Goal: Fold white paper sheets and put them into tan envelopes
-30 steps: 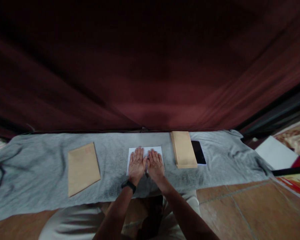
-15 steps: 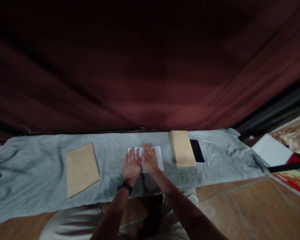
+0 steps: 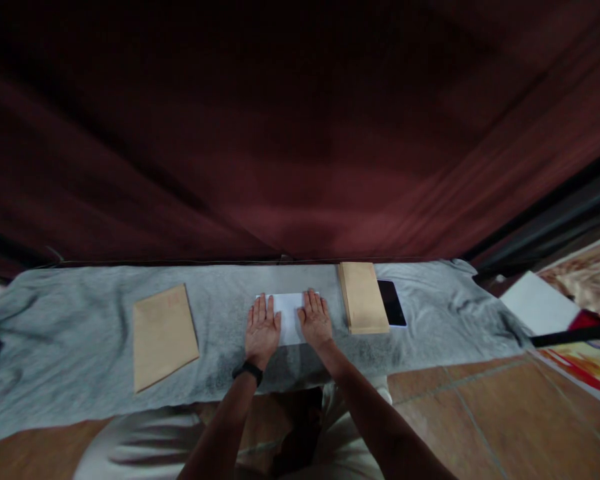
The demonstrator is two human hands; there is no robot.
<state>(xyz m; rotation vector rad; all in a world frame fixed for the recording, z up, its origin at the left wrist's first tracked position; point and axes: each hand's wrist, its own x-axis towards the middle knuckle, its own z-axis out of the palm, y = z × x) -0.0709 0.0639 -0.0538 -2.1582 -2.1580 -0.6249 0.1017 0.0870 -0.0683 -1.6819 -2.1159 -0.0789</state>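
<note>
A white sheet of paper (image 3: 291,319) lies flat on the grey cloth (image 3: 225,300) in front of me. My left hand (image 3: 263,335) rests flat over its left end, fingers stretched forward and a dark band round the wrist. Over the right end lies my right hand (image 3: 316,323), also flat with the fingers out. The middle of the sheet shows between the two hands, while its ends are partly hidden under them. Neither hand grips anything.
Brown paper envelopes (image 3: 364,298) are stacked to the right, partly over a dark-screened phone or tablet (image 3: 392,303). Another brown envelope (image 3: 164,337) lies at the left. A dark red curtain-like fabric (image 3: 300,227) rises behind the cloth. Tiled floor (image 3: 510,407) shows at lower right.
My right hand has slid to the right across the paper, from beside my left hand to the sheet's right end. The left hand has stayed nearly in place.
</note>
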